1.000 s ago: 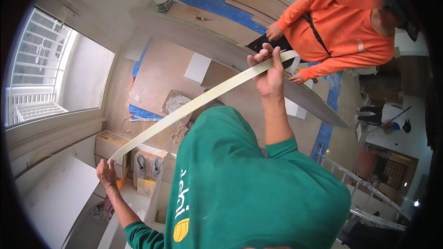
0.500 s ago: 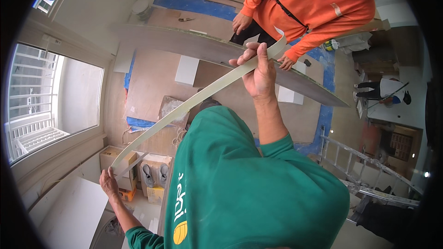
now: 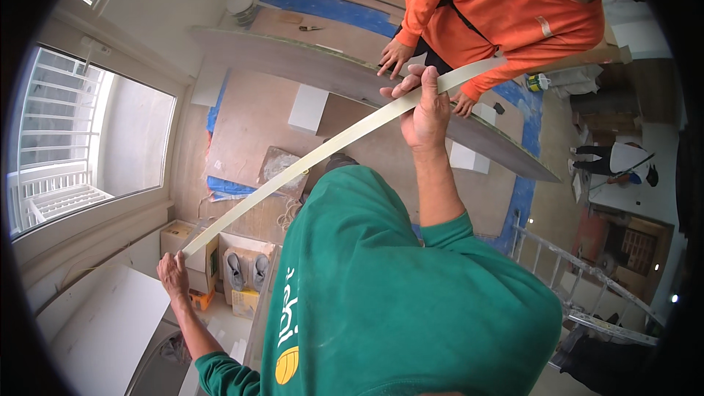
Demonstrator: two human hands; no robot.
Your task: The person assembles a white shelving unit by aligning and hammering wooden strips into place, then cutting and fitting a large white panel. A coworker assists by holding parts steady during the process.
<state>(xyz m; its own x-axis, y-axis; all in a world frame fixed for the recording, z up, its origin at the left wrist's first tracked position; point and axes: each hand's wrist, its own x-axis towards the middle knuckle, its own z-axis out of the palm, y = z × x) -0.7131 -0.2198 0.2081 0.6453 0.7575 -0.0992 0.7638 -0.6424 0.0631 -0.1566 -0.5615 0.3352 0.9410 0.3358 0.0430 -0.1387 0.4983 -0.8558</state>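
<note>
A long, pale, flat flexible strip (image 3: pixel 315 157) runs diagonally between my two hands. My left hand (image 3: pixel 174 276), low at the left, pinches its near end. Farther off, my right hand (image 3: pixel 425 116) is raised with the thumb and fingers closed around the strip. The strip's free end passes beyond that hand toward the orange sleeve of a co-worker. Below and behind my right hand, a long grey-brown board (image 3: pixel 315 66) stands on its narrow edge. Both of the co-worker's hands (image 3: pixel 397 56) rest at the board's top edge.
Brown sheets (image 3: pixel 249 117) and blue sheeting (image 3: pixel 522 198) cover the floor, with white blocks (image 3: pixel 308 108) under the board. Left are a barred window (image 3: pixel 95 132) and a white panel (image 3: pixel 110 330). Boxes hold grey shoes (image 3: pixel 235 271). A ladder (image 3: pixel 579 268) is at right; another person (image 3: pixel 623 160) stands beyond.
The strip's far end, which curled upward before, now stretches out straighter to the right. My right hand has shifted slightly right. The co-worker's nearer hand has spread its fingers on the board.
</note>
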